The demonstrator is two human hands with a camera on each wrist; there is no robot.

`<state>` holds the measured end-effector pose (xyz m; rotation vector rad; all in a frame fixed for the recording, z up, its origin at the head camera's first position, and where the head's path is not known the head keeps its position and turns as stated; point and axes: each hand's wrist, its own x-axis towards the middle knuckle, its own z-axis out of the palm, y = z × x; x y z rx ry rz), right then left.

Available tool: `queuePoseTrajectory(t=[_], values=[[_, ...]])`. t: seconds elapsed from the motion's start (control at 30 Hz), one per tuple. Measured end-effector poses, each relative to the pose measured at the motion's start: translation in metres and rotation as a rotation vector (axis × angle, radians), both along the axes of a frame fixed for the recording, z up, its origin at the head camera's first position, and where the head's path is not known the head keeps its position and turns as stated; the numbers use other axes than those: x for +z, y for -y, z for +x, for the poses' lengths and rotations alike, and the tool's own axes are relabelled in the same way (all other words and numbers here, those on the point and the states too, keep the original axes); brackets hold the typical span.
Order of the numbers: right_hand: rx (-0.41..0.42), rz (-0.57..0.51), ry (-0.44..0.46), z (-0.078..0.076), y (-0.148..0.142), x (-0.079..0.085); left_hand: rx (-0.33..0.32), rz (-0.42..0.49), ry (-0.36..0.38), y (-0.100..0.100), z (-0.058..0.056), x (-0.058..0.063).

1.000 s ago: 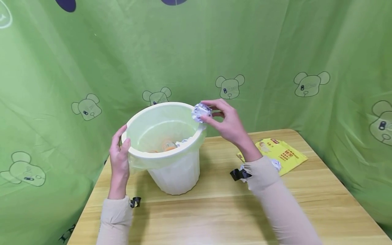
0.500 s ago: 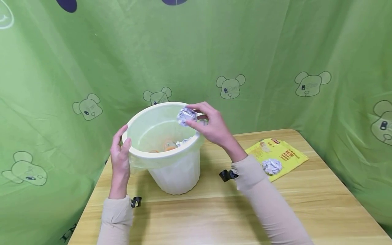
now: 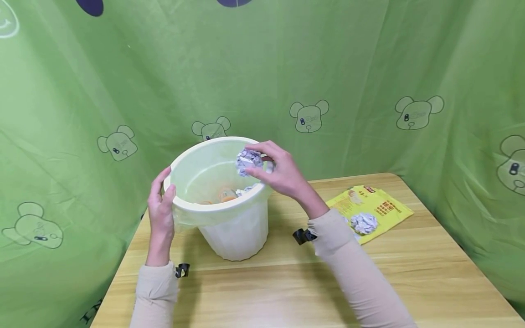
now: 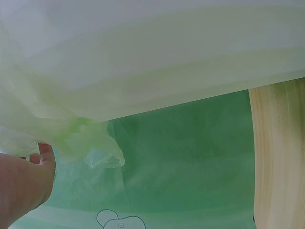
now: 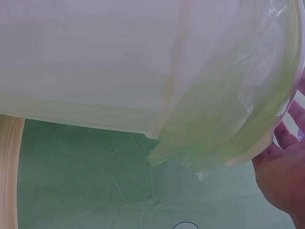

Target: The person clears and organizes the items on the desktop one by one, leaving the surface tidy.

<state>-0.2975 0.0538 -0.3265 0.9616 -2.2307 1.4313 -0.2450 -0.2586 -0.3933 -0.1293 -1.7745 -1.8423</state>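
**Left hand (image 3: 161,207) on the white bin (image 3: 235,239), paper ball (image 3: 248,162) in the right hand (image 3: 283,169)**

At the left, the left hand holds the bin's rim, its fingers and thumb curled at the edge; a black wrist strap (image 3: 182,270) sits by the sleeve cuff. The bin stands upright on the wooden table (image 3: 262,296), with a pale green translucent liner (image 3: 190,217) folded over the rim. Inside lie an orange-capped item (image 3: 227,195), only partly visible, and some crumpled white paper (image 3: 246,189).

The right hand pinches the paper ball between thumb and fingers at the right side of the bin's mouth; whether this hand touches the rim is unclear. Further right, a yellow printed packet (image 3: 383,207) lies flat on the table, a second crumpled ball (image 3: 363,223) resting on its near part. Behind everything hangs a green curtain (image 3: 254,68) printed with bear heads (image 3: 309,118).
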Motion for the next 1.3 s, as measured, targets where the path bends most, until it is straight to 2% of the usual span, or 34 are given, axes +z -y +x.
queuePoseTrajectory(t=[0.27,0.6,1.0,1.3], values=[[-0.026,0.049,-0.009,0.001,-0.002,-0.002,0.001,0.000,0.009,0.000,0.001,0.001],[-0.018,0.053,-0.026,0.001,-0.004,-0.005,-0.008,0.019,0.004,-0.001,0.002,0.003],[-0.005,0.020,-0.029,0.001,-0.003,-0.007,-0.020,0.026,-0.004,-0.001,0.002,0.001],[0.034,-0.077,-0.023,0.002,-0.013,-0.007,-0.013,0.017,-0.011,-0.001,0.001,0.001]])
